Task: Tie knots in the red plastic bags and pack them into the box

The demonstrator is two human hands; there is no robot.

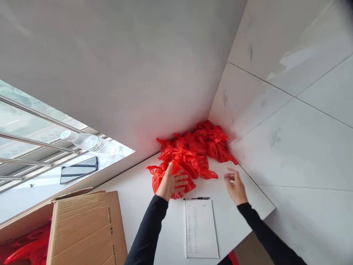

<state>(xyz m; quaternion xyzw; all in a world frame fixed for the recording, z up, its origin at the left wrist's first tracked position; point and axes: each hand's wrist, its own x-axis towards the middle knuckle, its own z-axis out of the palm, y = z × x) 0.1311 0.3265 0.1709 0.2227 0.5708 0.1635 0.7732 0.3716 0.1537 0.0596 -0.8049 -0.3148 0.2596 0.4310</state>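
Observation:
Several knotted red plastic bags [193, 147] are heaped in the corner where the wall meets the table; what they hold is hidden. My left hand [172, 183] is open, its fingers spread against the nearest red bag, and I see no grip on it. To the right of the heap, my right hand [234, 185] hovers apart from the bags with its fingers curled and slightly blurred. Nothing shows in that hand. Between my forearms lies a notepad [202, 232] with handwritten columns, and a black pen [196, 198] rests along its top edge.
An open cardboard box [82, 228] with red plastic inside stands at the lower left. On the windowsill are a clear bottle [91, 142] and a phone [79, 170]. A grey wall [124, 73] and a tiled wall [289, 147] bound the white table [132, 202].

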